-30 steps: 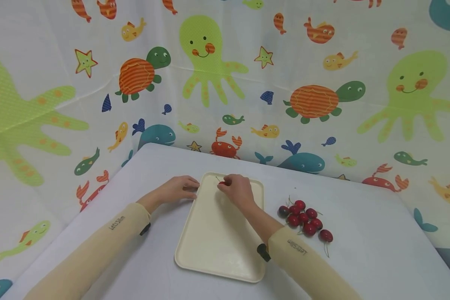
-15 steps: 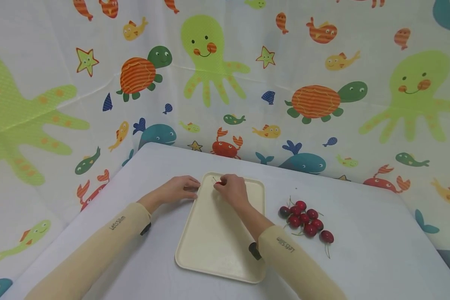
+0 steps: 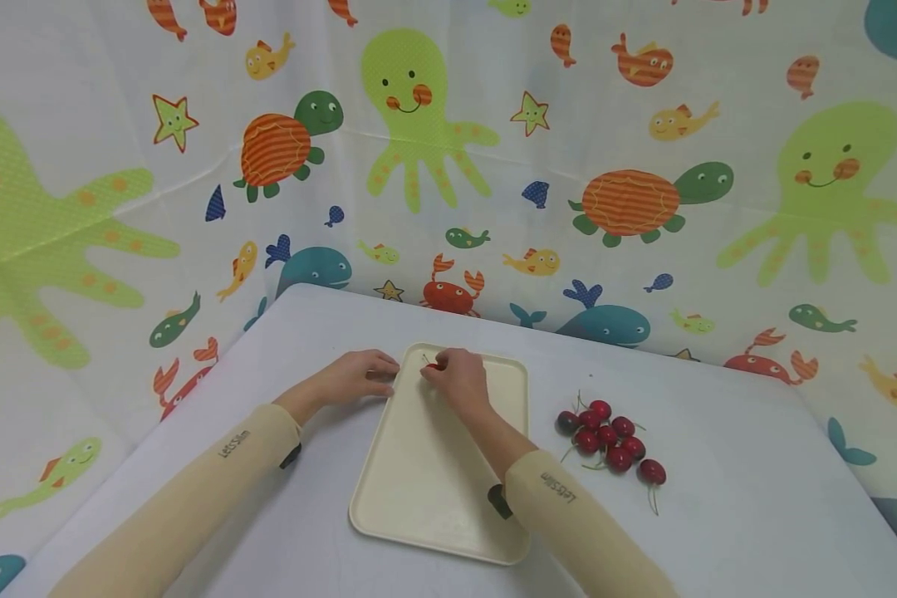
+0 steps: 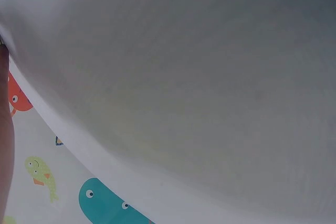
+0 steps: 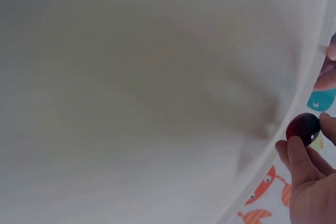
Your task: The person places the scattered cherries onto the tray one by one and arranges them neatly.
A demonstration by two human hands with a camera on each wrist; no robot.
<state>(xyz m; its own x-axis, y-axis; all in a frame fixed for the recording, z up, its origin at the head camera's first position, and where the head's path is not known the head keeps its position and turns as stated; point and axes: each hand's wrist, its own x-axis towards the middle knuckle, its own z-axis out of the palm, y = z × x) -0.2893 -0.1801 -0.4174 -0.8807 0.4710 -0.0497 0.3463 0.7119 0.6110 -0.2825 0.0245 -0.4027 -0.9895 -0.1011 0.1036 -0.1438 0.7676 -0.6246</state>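
Note:
A dark red cherry (image 3: 435, 366) with its stem sticking up is pinched between the thumb and fingertips of my right hand (image 3: 463, 384), over the far left part of a cream rectangular tray (image 3: 429, 482). The right wrist view shows the same cherry (image 5: 302, 128) held by the fingertips, close above the tray. My left hand (image 3: 353, 379) lies at the tray's far left edge, its fingertips right at the rim. Only a sliver of a left finger (image 4: 5, 129) appears in the left wrist view.
Several dark red cherries (image 3: 605, 436) with stems lie in a cluster on the white table (image 3: 747, 498), right of the tray. One cherry (image 3: 652, 471) lies at the cluster's near right end. Behind the table hangs a sea-animal print curtain (image 3: 493, 166).
My right hand has moved slightly left over the tray with the cherry between its fingers. The left hand has stayed at the tray's edge, and the cherry cluster looks the same.

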